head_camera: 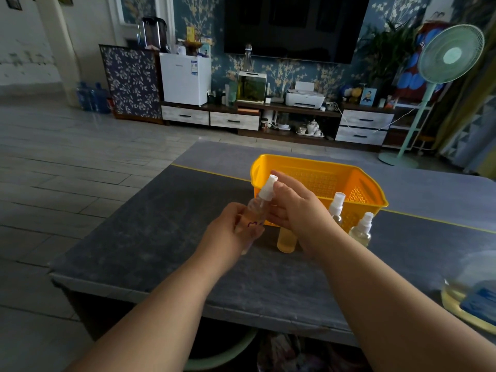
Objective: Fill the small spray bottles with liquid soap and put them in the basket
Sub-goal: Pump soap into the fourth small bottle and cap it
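Our left hand (231,233) clamps the spray bottle (255,209), probably light and slick, mid-body; our right hand (294,210) pinches its cap (268,187).

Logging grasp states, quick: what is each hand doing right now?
Left hand: holds the spray bottle body.
Right hand: grips its white spray cap.

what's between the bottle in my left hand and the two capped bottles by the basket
Head view: the right hand, and under it another bottle of yellowish liquid.

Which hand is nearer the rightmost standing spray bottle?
Right. The right hand is just left of that spray bottle; the left hand is farther left, gripping the heart-marked bottle.
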{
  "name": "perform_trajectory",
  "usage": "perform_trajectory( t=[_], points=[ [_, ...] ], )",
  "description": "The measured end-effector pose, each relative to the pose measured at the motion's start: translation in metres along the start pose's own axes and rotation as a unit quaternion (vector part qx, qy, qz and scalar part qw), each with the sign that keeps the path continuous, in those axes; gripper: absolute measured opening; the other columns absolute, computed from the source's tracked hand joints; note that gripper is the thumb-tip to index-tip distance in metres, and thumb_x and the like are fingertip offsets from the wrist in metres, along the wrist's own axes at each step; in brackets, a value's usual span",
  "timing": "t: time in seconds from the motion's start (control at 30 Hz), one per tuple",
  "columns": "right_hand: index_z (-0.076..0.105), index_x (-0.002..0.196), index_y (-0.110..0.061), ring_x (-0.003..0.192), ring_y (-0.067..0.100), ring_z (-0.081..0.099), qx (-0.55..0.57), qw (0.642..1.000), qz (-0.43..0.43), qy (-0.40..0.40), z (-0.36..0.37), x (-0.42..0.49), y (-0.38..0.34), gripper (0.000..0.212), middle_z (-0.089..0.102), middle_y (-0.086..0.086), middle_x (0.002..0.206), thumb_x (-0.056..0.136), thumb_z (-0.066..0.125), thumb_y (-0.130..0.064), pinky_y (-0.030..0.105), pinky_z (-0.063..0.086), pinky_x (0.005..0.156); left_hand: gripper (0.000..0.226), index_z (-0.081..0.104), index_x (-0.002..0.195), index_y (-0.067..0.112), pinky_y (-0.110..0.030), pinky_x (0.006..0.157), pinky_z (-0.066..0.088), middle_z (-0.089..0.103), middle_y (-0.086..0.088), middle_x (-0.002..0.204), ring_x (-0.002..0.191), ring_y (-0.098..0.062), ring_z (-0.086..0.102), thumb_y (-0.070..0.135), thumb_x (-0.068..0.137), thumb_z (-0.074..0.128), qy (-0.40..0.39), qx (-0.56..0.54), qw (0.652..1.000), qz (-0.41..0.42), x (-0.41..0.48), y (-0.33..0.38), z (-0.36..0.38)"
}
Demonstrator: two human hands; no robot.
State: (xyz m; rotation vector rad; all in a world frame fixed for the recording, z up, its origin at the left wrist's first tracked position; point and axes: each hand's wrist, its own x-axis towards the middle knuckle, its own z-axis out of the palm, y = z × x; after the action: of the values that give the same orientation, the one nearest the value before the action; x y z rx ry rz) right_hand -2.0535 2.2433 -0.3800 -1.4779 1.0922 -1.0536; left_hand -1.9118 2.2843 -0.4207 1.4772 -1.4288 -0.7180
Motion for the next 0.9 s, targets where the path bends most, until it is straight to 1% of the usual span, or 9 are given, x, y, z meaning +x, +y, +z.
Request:
perform_trajectory(
  t=[0.13,0.27,0.33,0.4,0.5,0.57,0.63,0.73,0.9],
  points=[
    [0.064,0.098,-0.022,0.091,0.025,0.072,-0.115,0.993,-0.022,0.027,0.001,0.004,-0.001,0.026,0.074,0.007,0.094,0.092,0.059,-0.046,0.051,0.059,0.085,0.026,0.055,0.101,0.025,-0.014,0.056,0.043,0.066,0.005,0.087,0.076,-0.006,0.062,0.03,0.08,0.07,-0.005,0.002,1.0,0.0,-0.001,0.002,-0.001],
    [0.055,0.125,-0.025,0.101,0.02,0.07,-0.054,0.999,0.004,0.001,0.0,0.0,-0.001,0.062,0.069,0.003,0.115,0.079,0.064,-0.065,0.044,0.059,0.087,0.025,0.055,0.1,0.024,-0.02,0.058,0.044,0.067,0.004,0.085,0.076,-0.012,0.064,0.031,0.08,0.069,-0.002,0.002,1.0,-0.006,-0.004,0.009,-0.001],
    [0.059,0.12,-0.032,0.107,0.022,0.068,-0.008,1.0,0.012,-0.018,-0.004,-0.001,-0.003,0.038,0.066,0.001,0.121,0.09,0.057,-0.055,0.045,0.057,0.092,0.023,0.055,0.099,0.025,-0.021,0.059,0.045,0.067,0.003,0.085,0.076,-0.013,0.064,0.033,0.081,0.068,0.0,0.001,1.0,-0.01,-0.006,0.013,0.0],
    [0.063,0.101,-0.027,0.098,0.022,0.071,-0.045,0.999,0.01,-0.007,-0.006,-0.004,-0.009,0.017,0.071,0.004,0.105,0.095,0.058,-0.042,0.045,0.059,0.089,0.021,0.055,0.097,0.027,-0.017,0.055,0.044,0.067,0.003,0.084,0.074,-0.011,0.064,0.033,0.081,0.068,-0.003,-0.004,1.0,-0.009,-0.008,0.017,0.001],
    [0.06,0.097,-0.02,0.089,0.022,0.073,-0.121,0.992,-0.002,0.022,-0.011,-0.009,-0.02,0.034,0.073,0.005,0.093,0.083,0.069,-0.05,0.045,0.061,0.082,0.025,0.055,0.101,0.028,-0.023,0.062,0.045,0.066,0.007,0.089,0.082,-0.009,0.062,0.033,0.08,0.068,-0.004,0.005,1.0,-0.006,-0.012,0.027,0.004],
    [0.057,0.109,-0.017,0.091,0.021,0.073,-0.069,0.998,0.004,0.008,-0.017,-0.015,-0.026,0.044,0.072,0.004,0.098,0.084,0.068,-0.051,0.042,0.061,0.083,0.025,0.055,0.101,0.028,-0.025,0.065,0.044,0.065,0.009,0.09,0.084,-0.01,0.062,0.035,0.08,0.068,0.004,0.018,1.0,0.0,-0.013,0.035,0.007],
    [0.056,0.118,-0.024,0.096,0.02,0.073,0.016,0.999,0.027,-0.021,-0.026,-0.022,-0.036,0.029,0.069,0.004,0.108,0.095,0.059,-0.041,0.037,0.06,0.084,0.024,0.054,0.099,0.028,-0.024,0.062,0.043,0.064,0.009,0.089,0.084,-0.01,0.062,0.035,0.08,0.068,0.006,0.017,1.0,0.004,-0.015,0.044,0.009],
    [0.064,0.101,-0.019,0.098,0.026,0.072,-0.015,0.999,0.013,-0.026,-0.036,-0.028,-0.048,0.013,0.071,0.013,0.108,0.098,0.057,-0.03,0.035,0.061,0.083,0.025,0.052,0.099,0.03,-0.02,0.057,0.04,0.061,0.011,0.087,0.078,-0.003,0.059,0.035,0.08,0.069,0.0,0.032,0.999,0.001,-0.022,0.059,0.009],
    [0.06,0.114,-0.017,0.094,0.024,0.074,-0.006,1.0,-0.013,-0.015,-0.045,-0.043,-0.065,0.035,0.072,0.011,0.106,0.09,0.066,-0.042,0.041,0.06,0.086,0.033,0.055,0.108,0.022,-0.029,0.071,0.046,0.065,0.002,0.099,0.09,-0.016,0.061,0.037,0.081,0.068,0.002,0.036,0.999,0.015,-0.031,0.088,0.011]
  ],
)
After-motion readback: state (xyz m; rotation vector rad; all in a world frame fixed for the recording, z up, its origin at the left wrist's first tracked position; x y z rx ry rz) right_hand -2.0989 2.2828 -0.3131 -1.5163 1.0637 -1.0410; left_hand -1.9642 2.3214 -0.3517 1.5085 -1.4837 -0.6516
